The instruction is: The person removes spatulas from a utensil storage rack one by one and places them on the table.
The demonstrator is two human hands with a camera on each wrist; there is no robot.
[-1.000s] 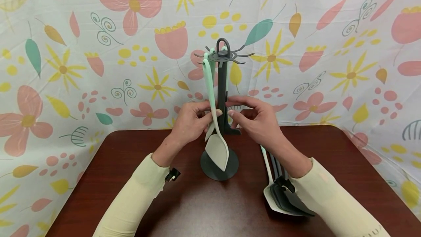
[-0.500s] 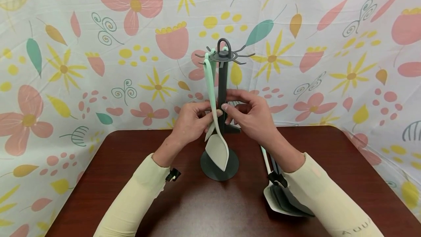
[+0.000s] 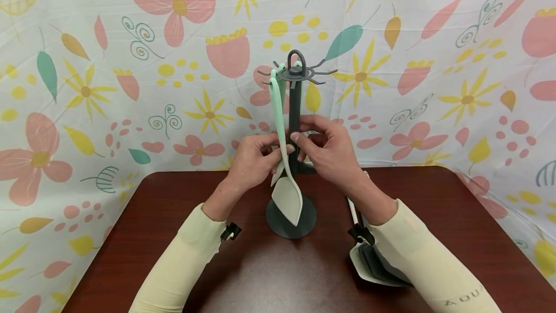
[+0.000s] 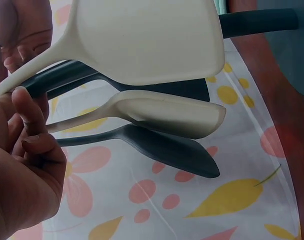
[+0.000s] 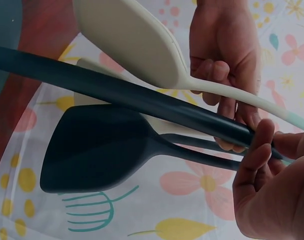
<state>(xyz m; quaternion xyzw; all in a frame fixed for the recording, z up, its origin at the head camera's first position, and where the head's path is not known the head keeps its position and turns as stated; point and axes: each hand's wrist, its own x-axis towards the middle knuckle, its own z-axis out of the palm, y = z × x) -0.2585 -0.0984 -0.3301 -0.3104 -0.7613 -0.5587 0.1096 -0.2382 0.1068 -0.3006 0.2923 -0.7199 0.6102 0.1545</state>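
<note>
- The dark stand (image 3: 295, 95) is set upright on the surface (image 3: 243, 279), its post (image 3: 295, 110) pinched by the right grip (image 3: 332, 151) and, apparently, the left grip (image 3: 252, 161).
- The post is best held vertical, the cream utensil (image 3: 287, 198) unpinched.
- Behind the post, finger contact is hidden; loose utensils (image 3: 372, 264) are overlapped by the right sleeve (image 3: 434, 260).

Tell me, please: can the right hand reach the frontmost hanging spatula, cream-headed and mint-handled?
Probably yes: the right hand is close to the spatula, whose broad head hangs uncovered.
</note>
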